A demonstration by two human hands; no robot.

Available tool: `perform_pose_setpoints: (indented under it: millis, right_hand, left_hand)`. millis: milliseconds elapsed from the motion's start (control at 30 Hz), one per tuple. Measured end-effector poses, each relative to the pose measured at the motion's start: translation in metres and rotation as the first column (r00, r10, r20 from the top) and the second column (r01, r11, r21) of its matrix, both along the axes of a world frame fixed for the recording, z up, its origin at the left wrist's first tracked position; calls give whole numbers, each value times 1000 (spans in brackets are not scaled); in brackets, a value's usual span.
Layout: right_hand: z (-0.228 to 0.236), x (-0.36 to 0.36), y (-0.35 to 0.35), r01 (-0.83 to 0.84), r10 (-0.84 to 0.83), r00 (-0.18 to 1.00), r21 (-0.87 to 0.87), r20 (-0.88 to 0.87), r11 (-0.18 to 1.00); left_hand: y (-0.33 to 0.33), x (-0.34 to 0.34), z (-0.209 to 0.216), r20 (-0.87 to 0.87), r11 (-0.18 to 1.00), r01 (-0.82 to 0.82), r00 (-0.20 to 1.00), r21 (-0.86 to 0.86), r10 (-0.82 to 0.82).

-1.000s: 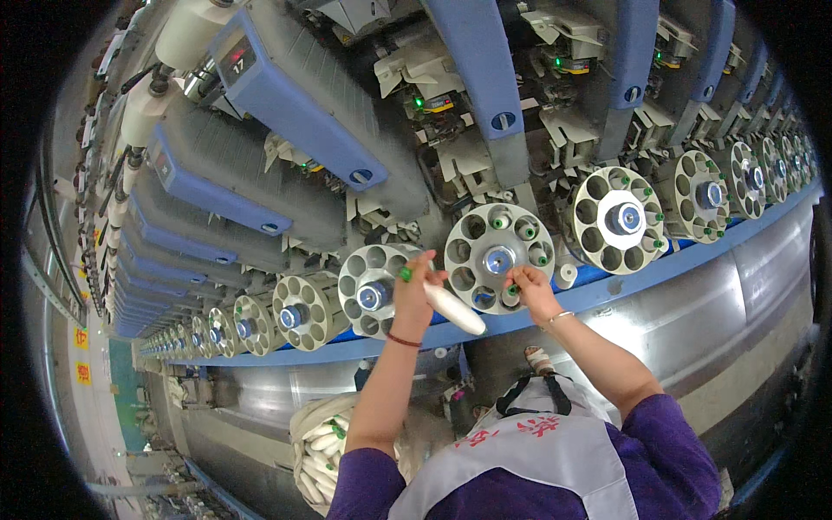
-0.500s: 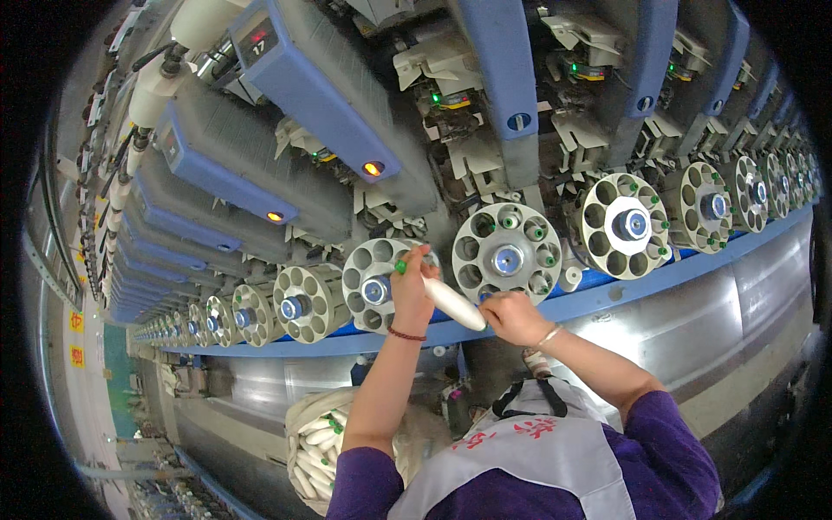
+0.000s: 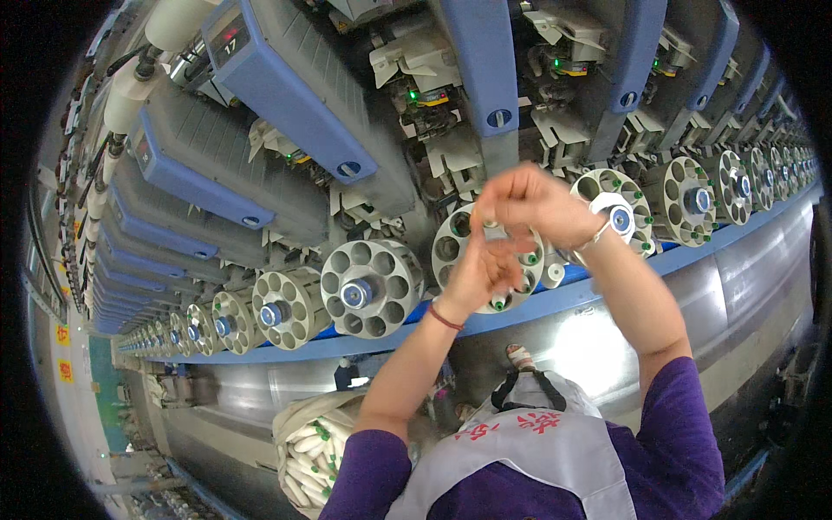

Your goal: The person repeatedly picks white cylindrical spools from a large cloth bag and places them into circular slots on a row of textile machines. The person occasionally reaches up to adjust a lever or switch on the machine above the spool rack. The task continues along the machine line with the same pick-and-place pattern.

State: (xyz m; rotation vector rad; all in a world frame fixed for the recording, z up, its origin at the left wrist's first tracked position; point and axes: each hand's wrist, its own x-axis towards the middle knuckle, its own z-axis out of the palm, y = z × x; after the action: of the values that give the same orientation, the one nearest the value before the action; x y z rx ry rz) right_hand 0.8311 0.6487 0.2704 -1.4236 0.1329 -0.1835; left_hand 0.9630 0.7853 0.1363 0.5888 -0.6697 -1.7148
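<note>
Currently, both hands are raised before the round holder (image 3: pixel 490 260) with holes on the machine. Left hand (image 3: pixel 475 273) has its fingers loosely curled, touching the right hand (image 3: pixel 529 204), whose fingers are pinched together; whether they grip anything cannot be told. A sack of bobbins (image 3: pixel 308 455) sits below.

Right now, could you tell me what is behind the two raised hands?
A round magazine drum with tube holes, some holding green-tipped bobbins. The left hand and right hand cover its centre hub.

Red-lit display (image 3: pixel 227 36) top left
</note>
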Motion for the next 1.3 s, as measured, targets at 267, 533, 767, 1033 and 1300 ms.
perform_pose_setpoints:
  millis: [267, 533, 767, 1033, 1300]
  right_hand:
    - [-111, 4, 3, 284, -338, 929, -875, 150, 393]
    - [-162, 70, 65, 364, -246, 918, -907, 312, 209]
    - [-147, 158, 306, 183, 199, 902, -757, 383, 627]
    - [-221, 170, 533, -148, 884, 373, -959, -281, -243]
    - [-183, 184, 539, -659, 795, 591, -649, -134, 380]
  left_hand:
    - [22, 56, -99, 903, 798, -535, 139, -278, 408]
    - [269, -38, -82, 922, 546, -829, 297, 122, 246]
    - [542, -66, -44, 914, 149, -929, -361, -338, -183]
    - [688, 27, -61, 720, 370, -921, -340, -124, -605]
    - [651, 83, -80, 862, 709, -701, -407, -81, -303]
